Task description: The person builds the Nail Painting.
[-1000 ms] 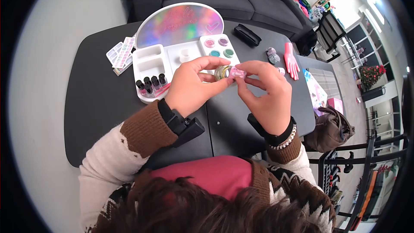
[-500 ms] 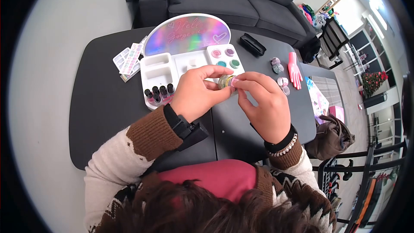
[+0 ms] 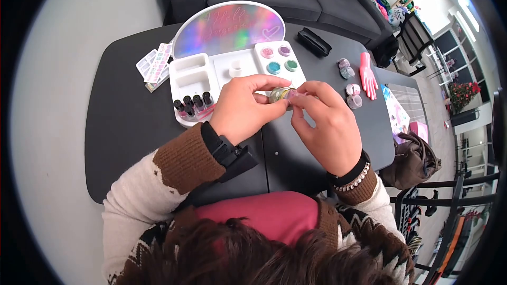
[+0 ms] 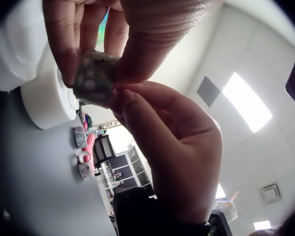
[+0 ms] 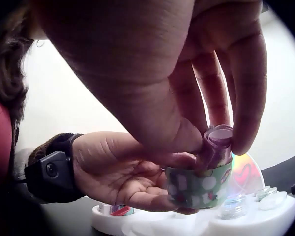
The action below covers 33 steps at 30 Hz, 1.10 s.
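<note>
My left hand [image 3: 240, 104] holds a small round jar [image 5: 199, 187] between thumb and fingers, raised over the front of a white organizer tray [image 3: 177, 87]. The jar's side shows a green pattern with pale spots. At its mouth, my right hand [image 3: 332, 126] pinches a rolled pink strip [image 5: 217, 150]. The strip's lower end is down inside the jar and its coiled top stands above the rim. In the left wrist view the jar [image 4: 94, 78] sits between the left fingers, right fingertips at its edge.
The tray carries black-capped nail polish bottles [image 3: 198, 103], glitter pots [image 3: 273, 67] and an iridescent back panel [image 3: 229, 27]. To its right are a black case [image 3: 314, 42], stacked small pots [image 3: 353, 97] and a pink model hand [image 3: 368, 78]. Sticker sheets [image 3: 159, 64] lie left.
The right hand has brought the pink strip from beside the jar into its mouth, so less of it shows. The left hand keeps its hold on the jar. The head view has shifted slightly.
</note>
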### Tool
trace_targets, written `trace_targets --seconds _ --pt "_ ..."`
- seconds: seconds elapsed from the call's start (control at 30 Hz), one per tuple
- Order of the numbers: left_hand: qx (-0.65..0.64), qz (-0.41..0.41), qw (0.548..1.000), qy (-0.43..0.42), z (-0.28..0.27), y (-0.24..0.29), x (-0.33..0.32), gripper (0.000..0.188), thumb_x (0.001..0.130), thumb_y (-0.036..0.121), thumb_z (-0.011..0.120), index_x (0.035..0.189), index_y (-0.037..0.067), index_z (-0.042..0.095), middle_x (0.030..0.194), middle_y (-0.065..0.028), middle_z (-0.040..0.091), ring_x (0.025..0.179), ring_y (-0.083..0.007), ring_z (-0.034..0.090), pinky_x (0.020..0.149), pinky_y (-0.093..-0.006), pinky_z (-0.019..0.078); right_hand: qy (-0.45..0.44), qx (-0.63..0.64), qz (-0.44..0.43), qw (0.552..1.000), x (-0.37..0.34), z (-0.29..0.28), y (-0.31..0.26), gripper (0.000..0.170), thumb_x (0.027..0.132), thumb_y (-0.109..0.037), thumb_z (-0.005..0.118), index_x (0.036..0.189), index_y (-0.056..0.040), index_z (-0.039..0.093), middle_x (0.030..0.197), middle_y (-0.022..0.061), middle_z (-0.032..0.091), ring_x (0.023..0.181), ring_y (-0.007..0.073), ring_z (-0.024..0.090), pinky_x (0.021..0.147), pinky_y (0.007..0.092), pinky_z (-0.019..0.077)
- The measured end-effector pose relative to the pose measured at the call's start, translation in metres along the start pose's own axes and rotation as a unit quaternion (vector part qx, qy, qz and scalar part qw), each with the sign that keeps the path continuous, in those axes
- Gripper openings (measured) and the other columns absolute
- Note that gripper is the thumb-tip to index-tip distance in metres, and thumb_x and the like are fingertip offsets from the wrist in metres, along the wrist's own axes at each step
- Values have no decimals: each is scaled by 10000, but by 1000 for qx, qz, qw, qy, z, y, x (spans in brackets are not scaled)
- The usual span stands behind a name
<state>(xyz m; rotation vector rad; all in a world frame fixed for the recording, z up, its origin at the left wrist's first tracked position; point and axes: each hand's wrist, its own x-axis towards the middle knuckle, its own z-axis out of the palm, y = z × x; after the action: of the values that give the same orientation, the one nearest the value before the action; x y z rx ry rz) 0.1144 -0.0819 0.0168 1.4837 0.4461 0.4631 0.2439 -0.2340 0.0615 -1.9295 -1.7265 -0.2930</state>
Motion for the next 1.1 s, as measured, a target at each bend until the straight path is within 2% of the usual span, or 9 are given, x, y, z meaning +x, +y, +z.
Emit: trace_targets --seconds 0.1,0.23,0.3,0.43,0.53,0.6,1.03,1.1 --pt "-5 2 1000 13 -1 -2 0 390 969 -6 770 1355 -34 730 1244 -100 787 958 -73 761 863 -231 616 8 24 -16 1000 -2 2 2 209 884 -13 773 1089 -31 741 1158 107 710 983 342 717 861 431 599" --pt "-8 9 1000 15 0 -1 -2 386 972 -4 773 1354 -35 729 1263 -110 782 964 -83 765 855 -234 617 50 24 -36 998 -4 7 3 193 893 -19 782 1082 -32 744 1141 105 722 952 339 727 832 420 602" --pt "-9 20 1000 16 2 1 -4 377 972 2 777 1344 -39 730 1270 -119 780 970 -93 769 851 -236 618 68 23 40 997 -3 7 -6 201 867 20 815 1059 -36 790 1107 88 770 950 276 763 813 389 617" --pt "-3 32 999 31 5 4 -7 367 969 8 786 1330 -40 734 1259 -110 784 961 -91 766 851 -234 618 77 24 18 997 -5 4 -5 187 866 20 815 1045 -29 789 1104 91 762 949 283 766 803 386 617" --pt "8 30 999 28 6 3 -8 371 964 21 800 1325 -38 736 1255 -102 787 950 -91 762 851 -236 617 65 40 30 997 -7 2 -8 166 857 17 818 1016 -18 785 1096 91 752 949 288 767 810 383 614" --pt "4 44 999 27 7 -1 -8 378 959 30 811 1324 -36 737 1256 -96 788 944 -90 758 852 -242 618 75 47 22 996 -9 4 -7 78 889 -18 789 950 -5 742 1094 107 712 915 336 734 788 425 603" --pt "40 65 996 45 12 -1 -12 385 948 28 806 1323 -25 739 1269 -118 789 987 -132 783 865 -261 630 32 16 12 999 -8 1 -8 83 871 -13 766 952 1 759 1010 119 687 934 353 691 834 448 584" --pt "37 64 996 48 11 1 -11 396 949 28 805 1335 -23 731 1311 -139 773 995 -143 785 868 -263 631 24 15 6 1000 -7 0 -8 109 870 -17 760 978 -32 760 980 109 679 939 339 684 817 448 576"
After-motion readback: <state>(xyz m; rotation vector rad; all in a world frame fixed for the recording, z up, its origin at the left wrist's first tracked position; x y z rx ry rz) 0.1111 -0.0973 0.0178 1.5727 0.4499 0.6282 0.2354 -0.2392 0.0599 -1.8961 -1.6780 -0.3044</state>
